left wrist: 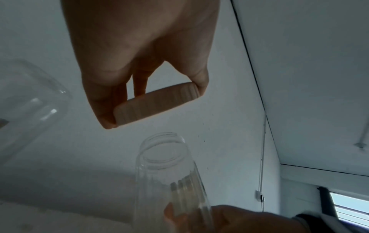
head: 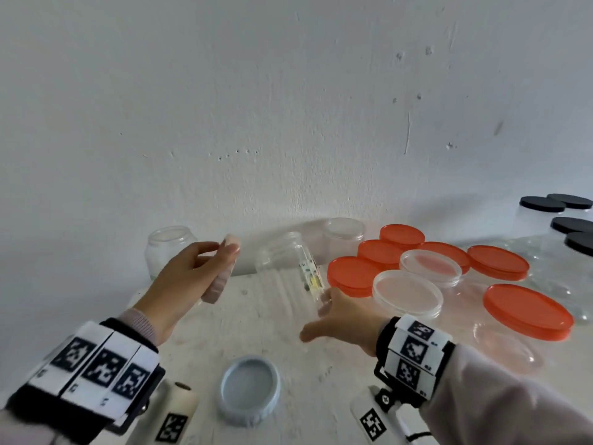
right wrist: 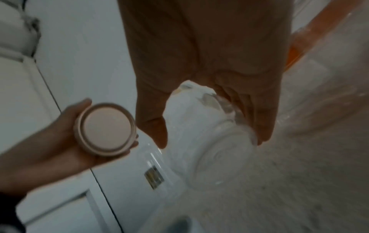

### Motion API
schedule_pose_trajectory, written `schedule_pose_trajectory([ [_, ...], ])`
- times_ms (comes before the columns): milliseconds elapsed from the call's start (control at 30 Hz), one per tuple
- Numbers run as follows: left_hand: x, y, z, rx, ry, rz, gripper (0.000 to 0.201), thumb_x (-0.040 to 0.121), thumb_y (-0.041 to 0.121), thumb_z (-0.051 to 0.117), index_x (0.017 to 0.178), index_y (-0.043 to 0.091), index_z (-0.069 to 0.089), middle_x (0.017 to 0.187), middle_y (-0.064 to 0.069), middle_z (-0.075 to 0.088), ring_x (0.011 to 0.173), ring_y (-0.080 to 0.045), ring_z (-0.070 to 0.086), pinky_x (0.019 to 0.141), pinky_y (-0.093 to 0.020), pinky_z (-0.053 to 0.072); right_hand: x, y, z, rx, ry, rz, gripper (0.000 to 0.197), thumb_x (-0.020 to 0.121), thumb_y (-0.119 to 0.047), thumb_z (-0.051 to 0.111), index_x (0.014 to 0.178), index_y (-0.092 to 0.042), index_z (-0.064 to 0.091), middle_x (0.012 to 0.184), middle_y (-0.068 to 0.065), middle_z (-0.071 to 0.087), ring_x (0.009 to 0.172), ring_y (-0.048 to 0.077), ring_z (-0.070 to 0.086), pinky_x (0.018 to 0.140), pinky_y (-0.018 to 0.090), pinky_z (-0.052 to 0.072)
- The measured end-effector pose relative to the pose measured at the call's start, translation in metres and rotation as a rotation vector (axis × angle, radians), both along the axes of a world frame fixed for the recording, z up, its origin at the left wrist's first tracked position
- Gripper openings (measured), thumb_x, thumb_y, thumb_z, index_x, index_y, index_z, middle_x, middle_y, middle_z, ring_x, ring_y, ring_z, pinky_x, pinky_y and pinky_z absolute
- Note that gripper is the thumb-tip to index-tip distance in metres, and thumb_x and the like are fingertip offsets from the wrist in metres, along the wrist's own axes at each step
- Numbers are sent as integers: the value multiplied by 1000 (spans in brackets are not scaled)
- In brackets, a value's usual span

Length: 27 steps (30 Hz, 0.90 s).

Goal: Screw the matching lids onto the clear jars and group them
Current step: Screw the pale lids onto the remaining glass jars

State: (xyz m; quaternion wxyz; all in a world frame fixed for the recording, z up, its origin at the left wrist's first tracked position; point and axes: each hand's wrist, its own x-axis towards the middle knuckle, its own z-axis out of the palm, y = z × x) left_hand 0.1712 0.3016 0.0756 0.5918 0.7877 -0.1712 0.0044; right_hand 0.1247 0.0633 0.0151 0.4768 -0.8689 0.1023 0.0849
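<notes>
My left hand [head: 205,264] holds a pale pink ribbed lid [head: 221,277] on edge above the table, thumb and fingers pinching its rim [left wrist: 157,104]. The lid's flat face shows in the right wrist view [right wrist: 107,129]. My right hand [head: 321,313] grips the lower end of a tall clear jar [head: 288,264] that carries a small label. The jar is tilted, and its open threaded mouth [left wrist: 165,149] sits just below and right of the lid, not touching it. Whether the jar's base [right wrist: 215,157] touches the table I cannot tell.
A pale blue lid [head: 248,390] lies upside down near the front edge. A round clear jar [head: 167,248] stands at back left, a clear-lidded jar [head: 343,236] behind. Orange-lidded [head: 353,274], clear-lidded [head: 406,292] and black-lidded jars [head: 571,226] crowd the right side against the white wall.
</notes>
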Motion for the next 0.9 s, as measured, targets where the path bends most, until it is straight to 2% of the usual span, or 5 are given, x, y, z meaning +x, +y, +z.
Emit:
schedule_pose_trajectory([
  [133, 9, -11, -1, 16, -32, 32, 66, 72, 65, 60, 119, 19, 59, 72, 15, 55, 56, 2, 54, 66, -23, 43, -1, 4, -17, -111, 29, 35, 91, 59, -34, 88, 126, -18, 28, 115, 1, 49, 108, 20, 52, 95, 39, 49],
  [400, 1, -30, 4, 42, -74, -43, 75, 58, 71, 62, 121, 32, 55, 107, 12, 64, 90, -3, 63, 67, -20, 48, -17, -8, -30, -191, -12, 103, 90, 57, -34, 89, 118, -26, 23, 114, -3, 51, 106, 17, 53, 93, 35, 50],
  [533, -6, -39, 7, 120, -96, -107, 84, 56, 74, 63, 128, 32, 53, 115, 11, 63, 99, -6, 62, 71, -20, 50, -26, -14, -22, 40, -122, 99, 114, 55, -28, 92, 139, -31, 15, 128, -15, 43, 120, 8, 43, 99, 25, 41],
  [700, -17, -58, 17, 346, -171, -225, 91, 56, 70, 65, 137, 31, 49, 131, 14, 54, 116, -6, 52, 100, -30, 44, -36, -15, -3, 209, -276, 113, 89, 62, -21, 89, 127, -38, 32, 118, -3, 56, 86, 3, 65, 70, 22, 56],
  [900, -25, -91, 24, 576, -272, -258, 94, 64, 64, 71, 143, 23, 40, 143, 8, 40, 126, -7, 42, 98, -20, 31, -41, -15, -3, 187, -295, 123, 87, 65, -22, 88, 127, -36, 29, 117, 1, 58, 87, 9, 63, 75, 26, 58],
])
